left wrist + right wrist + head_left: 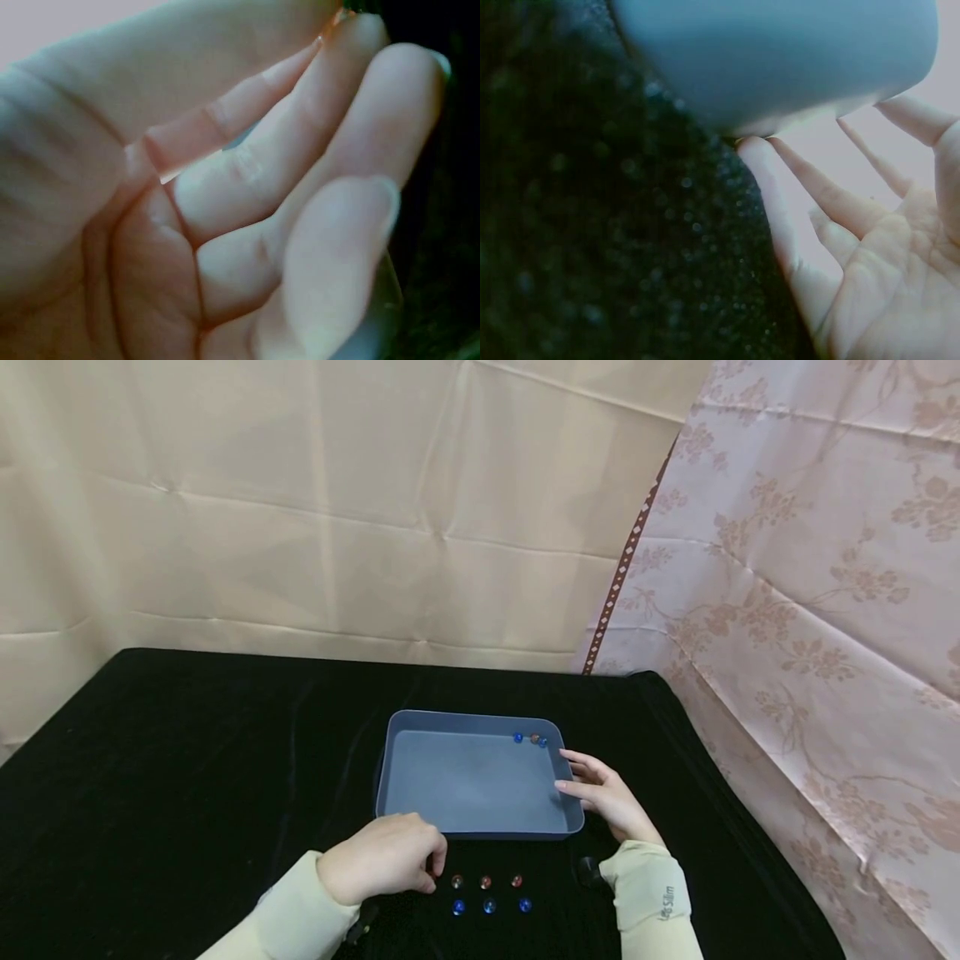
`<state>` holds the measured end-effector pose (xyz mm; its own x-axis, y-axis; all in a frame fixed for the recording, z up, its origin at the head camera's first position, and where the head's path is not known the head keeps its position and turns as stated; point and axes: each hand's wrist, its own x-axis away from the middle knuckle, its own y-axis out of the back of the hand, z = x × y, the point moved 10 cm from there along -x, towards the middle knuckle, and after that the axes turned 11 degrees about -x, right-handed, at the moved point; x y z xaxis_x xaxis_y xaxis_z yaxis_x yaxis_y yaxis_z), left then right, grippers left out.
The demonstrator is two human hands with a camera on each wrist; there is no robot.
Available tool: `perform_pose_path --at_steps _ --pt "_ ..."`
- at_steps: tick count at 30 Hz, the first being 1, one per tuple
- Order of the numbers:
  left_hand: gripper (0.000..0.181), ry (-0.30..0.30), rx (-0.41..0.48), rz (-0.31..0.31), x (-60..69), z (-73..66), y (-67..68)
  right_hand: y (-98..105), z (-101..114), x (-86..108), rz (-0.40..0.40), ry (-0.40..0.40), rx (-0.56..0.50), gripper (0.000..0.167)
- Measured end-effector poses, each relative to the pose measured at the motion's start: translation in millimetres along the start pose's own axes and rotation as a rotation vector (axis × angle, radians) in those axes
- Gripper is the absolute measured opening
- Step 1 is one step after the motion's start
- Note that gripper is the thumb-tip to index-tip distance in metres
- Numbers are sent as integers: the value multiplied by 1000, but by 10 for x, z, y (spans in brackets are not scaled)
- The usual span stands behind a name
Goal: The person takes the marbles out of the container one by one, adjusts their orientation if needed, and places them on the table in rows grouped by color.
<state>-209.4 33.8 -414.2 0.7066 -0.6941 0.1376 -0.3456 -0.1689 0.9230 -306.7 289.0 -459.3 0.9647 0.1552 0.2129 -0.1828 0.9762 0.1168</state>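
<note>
My left hand (390,857) is bent low over the black cloth, just in front of the tray's near left corner. Between its thumb and a fingertip, an orange glint of a marble (342,15) shows in the left wrist view; the rest is hidden. Beside these fingers lie a row of reddish marbles (486,882) and a row of blue marbles (490,906). With fairly straight fingers, my right hand (607,793) touches the right side of the blue-grey tray (472,785). Inside the tray's far right corner are two blue marbles (518,737) and a reddish marble (535,738).
Black cloth (225,777) covers the table under everything. A cream curtain (337,527) hangs behind the far edge, and a pink floral curtain (825,610) runs along the right side.
</note>
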Motion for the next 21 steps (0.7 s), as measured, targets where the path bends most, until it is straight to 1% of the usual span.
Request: perform_pose_path --at_steps 9,15,21 --pt "15 18 35 17 15 27 -15 -5 15 -20 2 5 6 60" --pt "15 16 18 15 5 27 -20 16 -3 -3 -5 -4 -5 59" --pt "15 19 28 15 18 36 -16 5 -2 -6 4 3 -7 60"
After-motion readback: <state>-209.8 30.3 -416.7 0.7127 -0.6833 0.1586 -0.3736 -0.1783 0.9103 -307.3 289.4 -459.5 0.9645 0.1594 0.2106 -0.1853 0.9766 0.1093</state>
